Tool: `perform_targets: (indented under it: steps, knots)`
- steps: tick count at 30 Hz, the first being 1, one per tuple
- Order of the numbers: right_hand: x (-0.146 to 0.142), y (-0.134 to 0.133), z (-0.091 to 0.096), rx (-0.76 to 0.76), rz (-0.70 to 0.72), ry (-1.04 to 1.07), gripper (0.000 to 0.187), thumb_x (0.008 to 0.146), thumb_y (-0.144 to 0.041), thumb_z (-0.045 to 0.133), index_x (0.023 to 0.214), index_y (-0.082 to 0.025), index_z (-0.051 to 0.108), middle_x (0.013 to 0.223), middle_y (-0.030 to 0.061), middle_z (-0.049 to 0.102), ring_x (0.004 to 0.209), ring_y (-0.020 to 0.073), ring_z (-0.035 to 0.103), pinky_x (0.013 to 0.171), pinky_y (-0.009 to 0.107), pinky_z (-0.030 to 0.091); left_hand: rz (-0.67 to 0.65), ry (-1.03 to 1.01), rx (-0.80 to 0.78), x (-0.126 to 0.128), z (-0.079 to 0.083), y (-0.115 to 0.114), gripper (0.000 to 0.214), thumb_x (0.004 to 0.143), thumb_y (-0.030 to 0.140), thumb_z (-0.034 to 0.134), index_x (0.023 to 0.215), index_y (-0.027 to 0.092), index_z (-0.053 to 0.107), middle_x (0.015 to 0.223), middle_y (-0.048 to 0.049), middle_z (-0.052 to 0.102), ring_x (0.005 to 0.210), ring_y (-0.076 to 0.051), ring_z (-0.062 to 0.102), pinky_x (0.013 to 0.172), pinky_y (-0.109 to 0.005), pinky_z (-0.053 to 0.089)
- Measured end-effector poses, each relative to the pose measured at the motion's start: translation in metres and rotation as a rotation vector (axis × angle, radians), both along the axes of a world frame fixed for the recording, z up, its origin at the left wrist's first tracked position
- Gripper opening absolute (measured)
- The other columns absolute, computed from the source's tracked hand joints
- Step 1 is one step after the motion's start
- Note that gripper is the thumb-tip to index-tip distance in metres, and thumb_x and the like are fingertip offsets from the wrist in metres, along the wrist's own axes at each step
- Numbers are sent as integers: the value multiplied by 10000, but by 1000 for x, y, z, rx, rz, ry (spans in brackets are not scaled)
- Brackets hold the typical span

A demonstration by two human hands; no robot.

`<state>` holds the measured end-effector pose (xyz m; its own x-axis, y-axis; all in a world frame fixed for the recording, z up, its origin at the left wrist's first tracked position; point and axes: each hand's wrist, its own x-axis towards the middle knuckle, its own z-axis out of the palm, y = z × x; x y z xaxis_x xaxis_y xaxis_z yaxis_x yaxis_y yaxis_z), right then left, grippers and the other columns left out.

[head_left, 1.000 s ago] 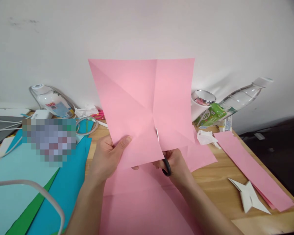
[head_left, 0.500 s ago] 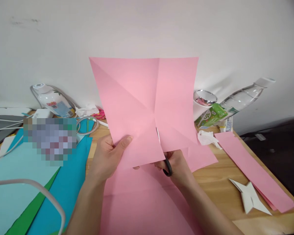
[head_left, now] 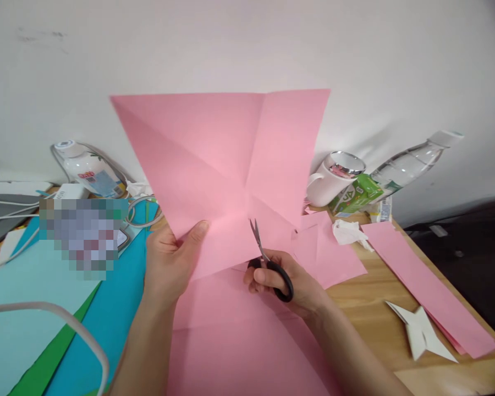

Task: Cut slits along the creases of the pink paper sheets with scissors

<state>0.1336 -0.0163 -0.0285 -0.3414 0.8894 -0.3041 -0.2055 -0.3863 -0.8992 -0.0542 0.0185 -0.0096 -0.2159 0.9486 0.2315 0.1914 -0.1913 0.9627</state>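
A creased pink sheet of paper point(head_left: 214, 148) is held up in front of me, its fold lines meeting near the middle. My left hand point(head_left: 171, 261) pinches its lower left part, thumb on the near face and the fingers hidden behind. A pair of black-handled scissors point(head_left: 278, 275) is in my right hand point(head_left: 291, 278), with fingers in the loops. The blades point up and are slightly parted, in front of the sheet's lower part near a cut edge. Below, a larger pink sheet point(head_left: 247, 352) lies on the table.
Blue, pale and green papers point(head_left: 94, 324) lie left, with a white cable point(head_left: 66, 319) crossing them. At the right are a white mug point(head_left: 328, 184), a green carton point(head_left: 357, 195), a clear bottle point(head_left: 412, 162), pink strips point(head_left: 429, 286) and a folded white paper star point(head_left: 423, 333).
The scissors have come out of the cut and now show in front of the paper. My left hand and the sheet have shifted left, with the sheet tilting.
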Motion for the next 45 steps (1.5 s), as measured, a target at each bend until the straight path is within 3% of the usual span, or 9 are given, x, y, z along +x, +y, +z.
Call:
perform_targets:
  steps: [3, 6, 9, 15, 21, 27, 37, 45]
  knots:
    - [1, 0, -1, -12, -4, -28, 299, 624, -314, 763, 826, -141, 626, 613, -7, 612, 535, 98, 497, 552, 238, 402, 15, -15, -11, -2, -1, 0, 197, 727, 306, 667, 897, 211, 695, 989, -19, 697, 978, -247, 623, 814, -335, 520]
    - [0, -1, 0, 56, -33, -97, 235, 628, -255, 774, 775, -148, 625, 628, -26, 580, 576, 87, 474, 553, 213, 371, -11, -17, -68, -3, -2, 0, 184, 716, 319, 675, 851, 195, 690, 911, -24, 708, 884, -238, 648, 717, -309, 540]
    - [0, -1, -1, 100, -47, -58, 252, 638, -263, 775, 805, -155, 621, 685, -22, 591, 635, 97, 501, 604, 221, 393, -46, -18, -101, -2, -3, -1, 215, 717, 333, 673, 863, 177, 692, 854, -31, 713, 782, -223, 658, 636, -290, 535]
    - [0, 1, 1, 101, -47, -38, 312, 612, -302, 784, 835, -160, 619, 730, 6, 646, 676, 140, 574, 629, 250, 445, -55, -100, -118, 2, 0, -1, 254, 708, 335, 681, 892, 160, 686, 945, -57, 707, 847, -240, 653, 650, -296, 544]
    - [0, 0, 6, 141, -119, -70, 295, 608, -247, 768, 863, -183, 634, 695, 3, 663, 683, 163, 620, 629, 253, 470, -153, -126, -228, 6, 2, 0, 223, 664, 340, 706, 793, 159, 690, 685, -29, 671, 595, -187, 616, 495, -278, 518]
    - [0, -1, 2, 139, -175, -68, 260, 640, -225, 718, 887, -197, 644, 718, 15, 683, 684, 172, 636, 568, 237, 475, -192, -43, -170, 8, 0, -1, 173, 685, 324, 680, 766, 172, 696, 697, -21, 658, 633, -179, 605, 516, -252, 507]
    - [-1, 0, 6, 177, -198, -65, 244, 624, -173, 674, 862, -166, 625, 695, 0, 683, 623, 154, 606, 586, 245, 443, -215, -109, -180, 12, 0, -1, 163, 687, 327, 681, 730, 170, 689, 662, -18, 649, 607, -174, 594, 524, -260, 509]
    - [-1, 0, 4, 197, -208, -69, 244, 619, -166, 687, 854, -175, 624, 739, 7, 688, 738, 182, 630, 647, 252, 462, -219, -63, -183, 9, -4, -1, 166, 701, 332, 675, 753, 175, 697, 668, -20, 641, 640, -188, 601, 544, -265, 509]
